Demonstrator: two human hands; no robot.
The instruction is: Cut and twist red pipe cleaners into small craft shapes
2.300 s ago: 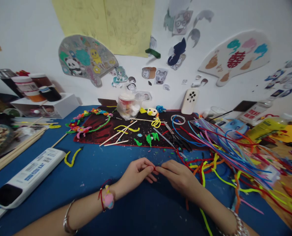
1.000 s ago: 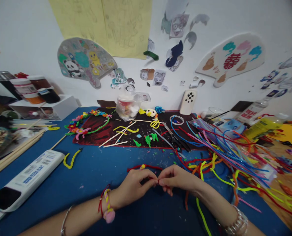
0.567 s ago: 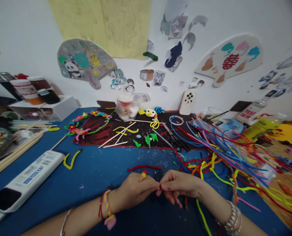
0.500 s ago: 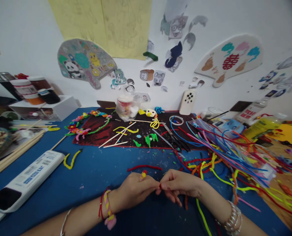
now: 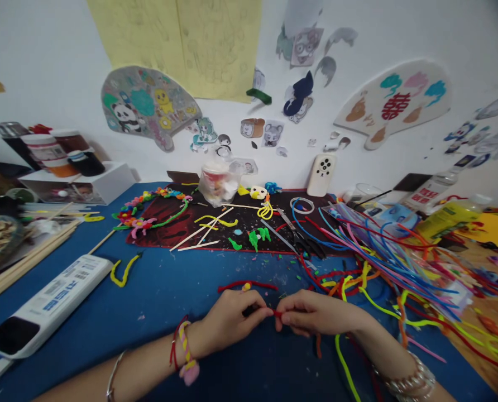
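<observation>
Between the fingertips of both hands is a short piece of red pipe cleaner (image 5: pixel 277 314), mostly hidden by the fingers. My left hand (image 5: pixel 237 317) pinches its left end between thumb and forefinger. On the other end, my right hand (image 5: pixel 305 314) closes with thumb and curled fingers. Just beyond the hands lies a longer red pipe cleaner strip (image 5: pixel 257 283), flat on the blue table (image 5: pixel 165 301). A yellow ring with a red tip (image 5: pixel 246 287) shows on a left finger.
Loose coloured pipe cleaners (image 5: pixel 383 245) spread over the right side. Scissors (image 5: pixel 301 237), wooden sticks (image 5: pixel 202 229) and green pieces (image 5: pixel 257 239) lie on the dark mat (image 5: pixel 161 237). A white glue gun-like device (image 5: pixel 50 307) lies at left. A phone (image 5: pixel 321 175) leans on the wall.
My fingertips have drawn slightly apart, so more of the red piece shows between them. My right hand's fingers have curled in, and its wrist has shifted right.
</observation>
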